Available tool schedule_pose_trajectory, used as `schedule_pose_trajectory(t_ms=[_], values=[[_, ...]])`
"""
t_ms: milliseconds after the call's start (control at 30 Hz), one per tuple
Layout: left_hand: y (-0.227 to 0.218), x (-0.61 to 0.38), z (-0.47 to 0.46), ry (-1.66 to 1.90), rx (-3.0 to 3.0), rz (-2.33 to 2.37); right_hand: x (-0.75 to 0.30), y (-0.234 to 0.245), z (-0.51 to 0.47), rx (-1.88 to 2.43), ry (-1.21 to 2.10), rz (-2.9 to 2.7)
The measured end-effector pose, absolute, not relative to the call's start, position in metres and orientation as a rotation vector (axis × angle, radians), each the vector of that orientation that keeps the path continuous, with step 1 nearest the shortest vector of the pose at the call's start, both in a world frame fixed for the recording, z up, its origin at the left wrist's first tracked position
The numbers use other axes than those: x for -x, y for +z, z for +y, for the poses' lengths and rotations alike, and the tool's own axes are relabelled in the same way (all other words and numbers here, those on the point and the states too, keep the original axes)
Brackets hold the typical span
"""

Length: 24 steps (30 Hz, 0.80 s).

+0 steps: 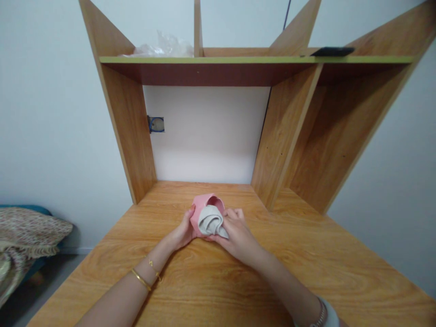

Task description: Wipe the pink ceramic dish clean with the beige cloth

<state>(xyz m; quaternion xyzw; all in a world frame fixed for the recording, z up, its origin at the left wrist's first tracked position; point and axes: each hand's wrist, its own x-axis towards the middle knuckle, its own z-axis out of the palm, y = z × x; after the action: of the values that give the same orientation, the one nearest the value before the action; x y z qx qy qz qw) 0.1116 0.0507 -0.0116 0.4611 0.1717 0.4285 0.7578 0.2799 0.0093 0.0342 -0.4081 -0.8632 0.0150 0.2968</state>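
A pink hollow container (200,210) with a round opening is held just above the wooden desk, its mouth tilted toward me. My left hand (185,229) wraps its left side, the fingers partly hidden behind it. At the opening sits a rolled or folded light grey cloth (210,220), part of it inside the container. My right hand (235,229) grips the cloth's right edge, its fingers curled at the container's rim. How deep the cloth reaches inside is hidden.
A wooden desk (204,281) spreads under my arms, with a shelf unit (211,71) rising behind it. On the shelf lie a clear plastic bag (166,47) and a flat black object (333,52). Left of the desk is a patterned fringed cloth (30,227).
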Motion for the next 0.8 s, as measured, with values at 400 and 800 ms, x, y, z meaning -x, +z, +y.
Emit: schedule_pose_trajectory(t_ms=[400, 800], values=[[-0.008, -0.104, 0.055, 0.720, -0.869, 0.387, -0.281, 0.032, 0.004, 0.948, -0.280, -2.559], [-0.020, -0.119, 0.045, 0.812, -0.905, 0.332, -0.282, 0.024, 0.016, 1.240, 0.196, -1.985]])
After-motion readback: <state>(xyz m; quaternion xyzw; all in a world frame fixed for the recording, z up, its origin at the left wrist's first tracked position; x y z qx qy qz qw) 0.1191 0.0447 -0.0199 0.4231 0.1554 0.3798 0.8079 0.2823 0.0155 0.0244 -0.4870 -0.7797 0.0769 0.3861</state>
